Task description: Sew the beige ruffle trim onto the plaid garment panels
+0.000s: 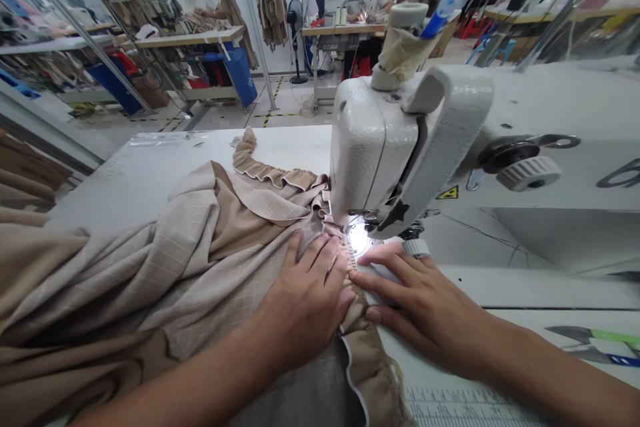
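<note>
A beige checked garment (165, 260) with a ruffled edge (273, 177) lies across the white sewing table (150, 160). My left hand (307, 297) lies flat on the fabric, fingers spread, just left of the needle area (359, 235). My right hand (417, 300) rests flat beside it, fingers stretched toward the lit presser foot, a pale thimble ring on one finger. Both hands press the gathered seam strip between them. The white sewing machine head (380, 147) stands right above the fingertips.
Scissors (595, 340) lie at the right table edge; a ruler scale (460, 407) is printed along the front. More beige cloth hangs at left. Two other people sit at sewing tables in the background, with hanging garments, a fan and blue bins.
</note>
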